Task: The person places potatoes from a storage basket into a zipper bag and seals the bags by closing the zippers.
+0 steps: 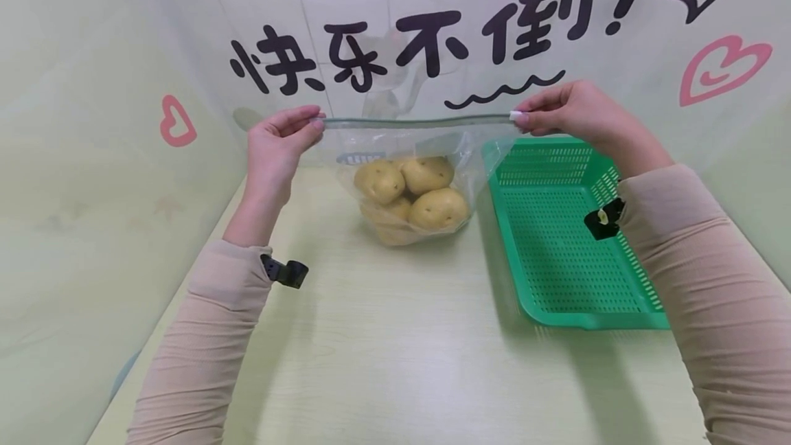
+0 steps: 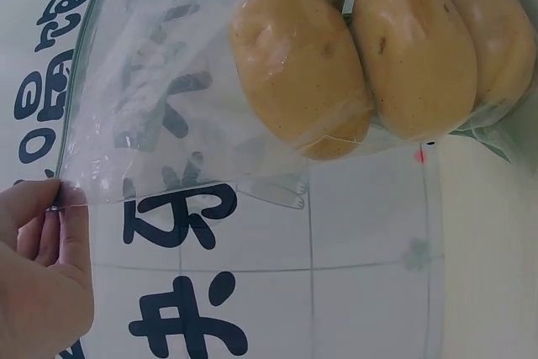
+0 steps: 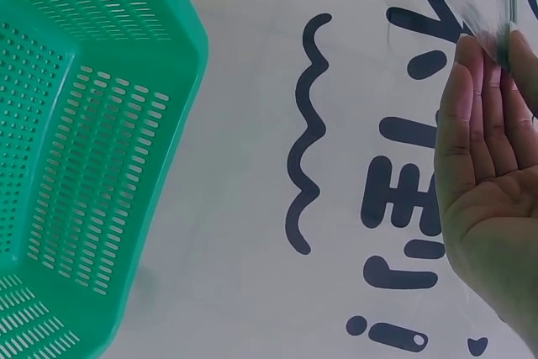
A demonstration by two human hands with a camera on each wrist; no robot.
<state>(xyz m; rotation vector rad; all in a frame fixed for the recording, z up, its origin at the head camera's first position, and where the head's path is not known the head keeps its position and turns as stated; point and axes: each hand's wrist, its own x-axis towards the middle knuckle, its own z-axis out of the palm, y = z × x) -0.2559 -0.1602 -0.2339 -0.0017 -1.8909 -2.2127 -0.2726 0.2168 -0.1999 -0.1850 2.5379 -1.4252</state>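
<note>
A clear zip bag (image 1: 478, 150) hangs stretched between both hands, its zip strip running straight along the top. Several potatoes (image 1: 440, 209) lie bunched in the bottom of it. My left hand (image 1: 274, 146) pinches the left end of the strip between thumb and fingers. At the right end, my right hand (image 1: 571, 112) pinches the other corner. In the left wrist view, the potatoes (image 2: 414, 52) show through the plastic, and the left hand (image 2: 46, 266) grips the corner. The right wrist view has the right hand (image 3: 492, 140) holding the bag's corner (image 3: 492, 6).
A green plastic basket (image 1: 509, 246) with holed walls stands on the table (image 1: 383, 349), right of the bag and partly behind the right forearm. A white sheet (image 1: 395, 12) with black writing and pink hearts hangs behind. Black straps with small devices sit on both wrists.
</note>
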